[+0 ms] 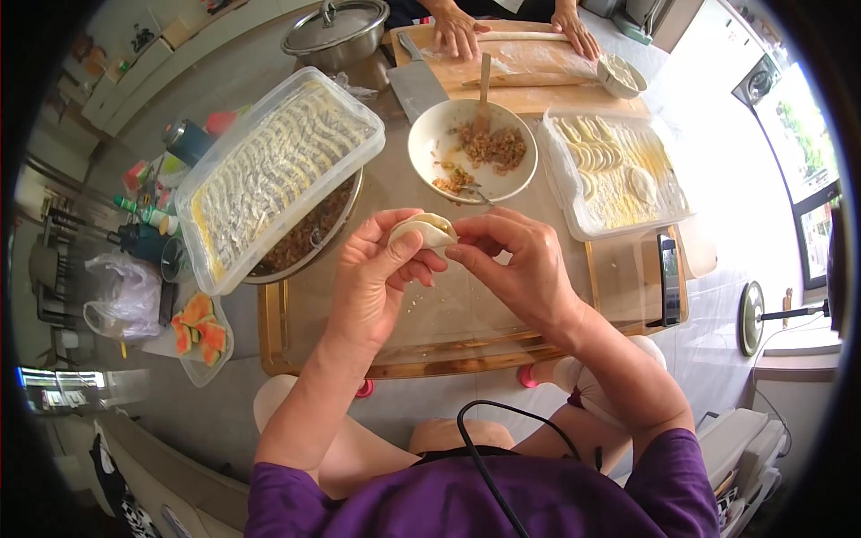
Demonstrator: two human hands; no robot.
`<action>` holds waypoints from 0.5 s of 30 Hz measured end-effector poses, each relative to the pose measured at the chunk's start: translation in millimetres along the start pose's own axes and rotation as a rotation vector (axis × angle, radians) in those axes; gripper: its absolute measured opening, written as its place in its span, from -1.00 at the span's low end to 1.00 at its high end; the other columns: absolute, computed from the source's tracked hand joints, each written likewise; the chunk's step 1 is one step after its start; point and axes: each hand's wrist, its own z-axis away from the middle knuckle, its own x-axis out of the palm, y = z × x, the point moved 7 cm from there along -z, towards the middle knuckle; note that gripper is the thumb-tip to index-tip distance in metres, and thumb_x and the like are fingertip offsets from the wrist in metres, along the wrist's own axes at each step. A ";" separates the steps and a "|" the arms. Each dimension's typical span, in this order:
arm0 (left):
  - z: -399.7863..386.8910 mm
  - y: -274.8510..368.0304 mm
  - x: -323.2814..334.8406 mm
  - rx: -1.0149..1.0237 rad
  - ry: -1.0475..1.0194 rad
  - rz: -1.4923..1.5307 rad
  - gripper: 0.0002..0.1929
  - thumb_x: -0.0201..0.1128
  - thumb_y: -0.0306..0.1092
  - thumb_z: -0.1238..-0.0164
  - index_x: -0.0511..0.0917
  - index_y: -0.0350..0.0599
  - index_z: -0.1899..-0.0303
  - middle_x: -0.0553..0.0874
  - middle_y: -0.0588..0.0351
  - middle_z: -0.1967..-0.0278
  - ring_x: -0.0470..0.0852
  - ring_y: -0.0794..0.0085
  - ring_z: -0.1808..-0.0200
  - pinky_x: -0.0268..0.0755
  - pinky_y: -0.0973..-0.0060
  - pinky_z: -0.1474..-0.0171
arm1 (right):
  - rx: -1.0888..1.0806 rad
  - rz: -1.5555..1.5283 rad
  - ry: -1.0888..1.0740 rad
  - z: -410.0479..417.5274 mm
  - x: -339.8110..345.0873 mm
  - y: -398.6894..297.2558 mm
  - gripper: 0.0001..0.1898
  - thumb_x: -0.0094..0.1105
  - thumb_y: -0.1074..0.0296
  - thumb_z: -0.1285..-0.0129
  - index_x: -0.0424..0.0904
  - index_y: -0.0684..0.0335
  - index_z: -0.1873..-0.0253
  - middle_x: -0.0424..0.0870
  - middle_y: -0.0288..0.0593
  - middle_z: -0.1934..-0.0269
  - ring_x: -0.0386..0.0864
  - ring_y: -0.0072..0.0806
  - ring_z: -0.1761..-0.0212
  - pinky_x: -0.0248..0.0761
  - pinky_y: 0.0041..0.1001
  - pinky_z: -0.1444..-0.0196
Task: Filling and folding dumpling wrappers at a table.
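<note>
A folded dumpling [425, 231] with a gap along its upper edge is cradled in my left hand [378, 269], the thumb pressed on its near face. My right hand [521, 259] pinches the dumpling's right corner between thumb and forefinger. Just beyond them stands a white bowl [430, 114] of minced filling [494, 146], with a wooden spatula [484, 94] and a metal utensil [479, 194] in it. To the right, a plastic tray [572, 225] holds overlapping dumplings [595, 153] and a separate pale dough piece [642, 185].
At left, a flour-dusted plastic tray [282, 171] overlaps a large metal basin [316, 245] of filling. Across the table a co-worker's hands [457, 32] rest by a dough roll on a wooden board [538, 60]. A cleaver [418, 87] lies at its edge; a phone [668, 279] is far right.
</note>
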 end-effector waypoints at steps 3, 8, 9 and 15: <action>0.5 -0.2 0.3 -0.004 0.010 -0.004 -0.71 0.31 -0.42 -0.34 0.52 -0.27 -0.04 0.73 -0.08 0.17 0.75 0.38 0.34 0.58 0.60 0.36 | -0.082 0.064 0.034 1.0 -0.7 -4.1 -0.84 0.33 0.45 -0.19 0.68 0.36 0.15 0.64 -0.09 0.38 0.61 -0.38 0.44 0.47 -0.45 0.38; 1.7 -0.2 2.3 0.001 0.008 -0.018 -0.69 0.30 -0.43 -0.35 0.51 -0.28 -0.06 0.73 -0.08 0.17 0.75 0.38 0.33 0.60 0.61 0.36 | -0.089 0.065 0.051 1.3 -3.1 -8.0 -0.89 0.31 0.47 -0.20 0.68 0.34 0.19 0.63 -0.08 0.40 0.60 -0.30 0.45 0.46 -0.41 0.39; 2.1 0.4 2.5 0.012 0.010 -0.026 -0.69 0.30 -0.43 -0.34 0.51 -0.29 -0.06 0.73 -0.08 0.17 0.75 0.38 0.33 0.60 0.61 0.35 | -0.092 0.069 0.041 1.5 -2.9 -8.5 -0.89 0.31 0.47 -0.20 0.68 0.34 0.19 0.63 -0.08 0.40 0.60 -0.30 0.45 0.46 -0.41 0.39; 3.4 1.6 3.7 0.040 0.014 -0.053 -0.70 0.30 -0.44 -0.34 0.51 -0.28 -0.04 0.73 -0.08 0.17 0.75 0.37 0.33 0.60 0.61 0.33 | -0.169 0.098 0.027 1.6 -2.3 -7.8 -0.89 0.30 0.48 -0.21 0.68 0.33 0.18 0.64 -0.08 0.39 0.61 -0.30 0.45 0.46 -0.41 0.38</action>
